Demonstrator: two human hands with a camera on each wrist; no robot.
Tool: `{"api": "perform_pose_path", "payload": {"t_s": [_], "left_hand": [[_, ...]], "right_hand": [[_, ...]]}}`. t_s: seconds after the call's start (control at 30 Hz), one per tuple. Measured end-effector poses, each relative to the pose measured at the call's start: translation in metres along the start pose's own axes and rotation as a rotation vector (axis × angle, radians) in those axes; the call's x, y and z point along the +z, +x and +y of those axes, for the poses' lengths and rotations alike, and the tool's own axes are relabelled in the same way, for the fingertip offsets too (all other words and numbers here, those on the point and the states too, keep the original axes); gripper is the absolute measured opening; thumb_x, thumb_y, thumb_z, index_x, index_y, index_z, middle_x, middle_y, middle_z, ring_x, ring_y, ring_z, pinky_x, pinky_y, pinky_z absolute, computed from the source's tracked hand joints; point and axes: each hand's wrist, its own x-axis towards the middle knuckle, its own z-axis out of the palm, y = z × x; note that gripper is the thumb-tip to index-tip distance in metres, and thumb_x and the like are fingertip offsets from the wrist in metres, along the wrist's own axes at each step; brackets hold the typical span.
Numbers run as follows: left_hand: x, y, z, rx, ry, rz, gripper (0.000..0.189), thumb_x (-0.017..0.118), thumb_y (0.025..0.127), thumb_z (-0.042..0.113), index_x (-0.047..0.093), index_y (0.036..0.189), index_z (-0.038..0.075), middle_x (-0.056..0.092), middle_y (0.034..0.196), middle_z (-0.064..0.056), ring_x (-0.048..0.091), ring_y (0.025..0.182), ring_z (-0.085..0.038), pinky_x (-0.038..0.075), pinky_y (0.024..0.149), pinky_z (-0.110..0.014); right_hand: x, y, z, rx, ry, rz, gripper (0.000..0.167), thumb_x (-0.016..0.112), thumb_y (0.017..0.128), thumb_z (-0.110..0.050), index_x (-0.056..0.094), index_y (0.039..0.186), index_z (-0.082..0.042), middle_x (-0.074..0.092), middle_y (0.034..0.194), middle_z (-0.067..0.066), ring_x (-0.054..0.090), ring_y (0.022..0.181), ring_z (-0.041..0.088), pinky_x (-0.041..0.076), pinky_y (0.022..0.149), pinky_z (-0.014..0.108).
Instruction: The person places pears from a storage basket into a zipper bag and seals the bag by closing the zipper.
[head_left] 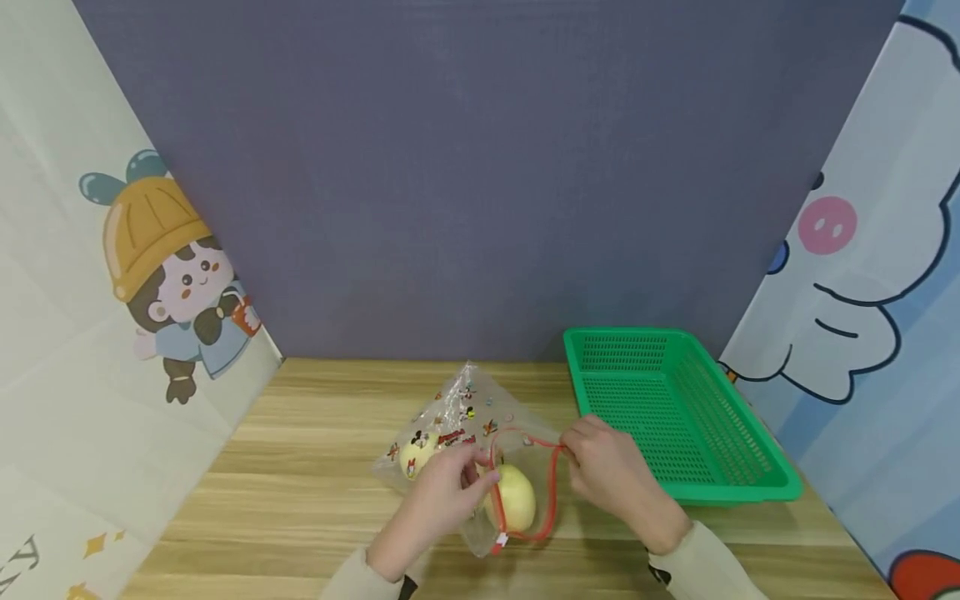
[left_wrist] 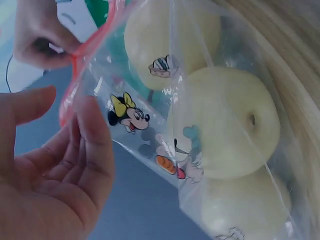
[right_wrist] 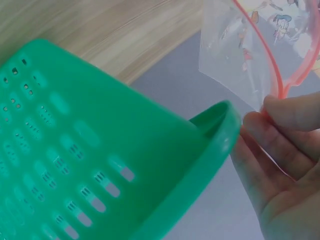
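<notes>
A clear plastic zip bag [head_left: 480,400] with cartoon prints and a red zip edge lies on the table, its mouth spread apart. Inside are round, pale yellow pears [left_wrist: 230,125], three of them showing in the left wrist view; one pear [head_left: 517,498] sits by the mouth. My right hand [head_left: 615,471] pinches the red edge at the mouth's right corner between thumb and fingers [right_wrist: 280,135]. At the opposite side, my left hand [head_left: 442,492] touches the bag by the mouth, thumb apart from the loosely bent fingers [left_wrist: 92,135]. A white and red slider [head_left: 501,542] hangs at the near corner.
A green perforated plastic basket [head_left: 750,417] stands on the right, close beside my right hand. Under everything is a wood-grain table [head_left: 285,475]. A dark grey panel [head_left: 420,183] rises behind it, with cartoon-printed walls on both sides.
</notes>
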Motion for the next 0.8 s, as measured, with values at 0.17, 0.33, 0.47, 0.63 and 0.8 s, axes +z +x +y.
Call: {"api": "perform_pose_path", "payload": {"t_s": [0.17,0.33,0.47,0.63,0.8], "left_hand": [[0.007,-0.022,0.012,0.07,0.28,-0.087,0.034,0.081,0.084,0.045,0.061,0.083,0.017,0.049,0.073,0.012,0.045,0.065,-0.002,0.041,0.056,-0.019],[0.021,-0.038,0.013,0.237,0.564,-0.19,0.033,0.087,0.073,0.042,0.065,0.084,0.019,0.054,0.076,0.012,0.053,0.066,-0.004,0.045,0.054,-0.022],[0.028,-0.042,0.008,0.346,0.697,-0.142,0.023,0.087,0.071,0.023,0.068,0.083,0.018,0.057,0.075,0.008,0.054,0.063,-0.006,0.043,0.05,-0.02],[0.024,-0.042,0.006,0.381,0.707,-0.095,0.016,0.081,0.072,0.013,0.069,0.082,0.016,0.056,0.072,0.008,0.051,0.06,-0.005,0.041,0.049,-0.017],[0.011,-0.038,0.001,0.486,0.684,0.082,0.016,0.077,0.074,0.013,0.062,0.073,0.017,0.05,0.068,0.009,0.049,0.057,-0.007,0.038,0.047,-0.019]], "right_hand": [[0.0,0.001,0.0,0.016,-0.004,-0.016,0.02,0.071,0.072,0.008,0.066,0.069,-0.011,0.067,0.078,-0.001,0.062,0.075,0.016,0.054,0.052,0.028],[0.001,0.001,0.003,0.022,-0.013,-0.023,0.021,0.071,0.071,0.008,0.065,0.068,-0.011,0.066,0.075,-0.002,0.06,0.072,0.014,0.053,0.05,0.026],[0.002,0.0,0.005,0.027,-0.015,-0.035,0.022,0.071,0.071,0.008,0.064,0.068,-0.012,0.064,0.074,-0.003,0.058,0.071,0.014,0.052,0.051,0.026],[0.002,0.0,0.006,0.043,-0.021,-0.062,0.023,0.071,0.072,0.008,0.063,0.068,-0.013,0.063,0.073,-0.005,0.057,0.07,0.013,0.05,0.049,0.025],[-0.002,0.0,0.007,0.061,-0.002,-0.083,0.021,0.073,0.074,0.007,0.067,0.072,-0.013,0.065,0.075,-0.005,0.059,0.071,0.014,0.051,0.05,0.026]]}}
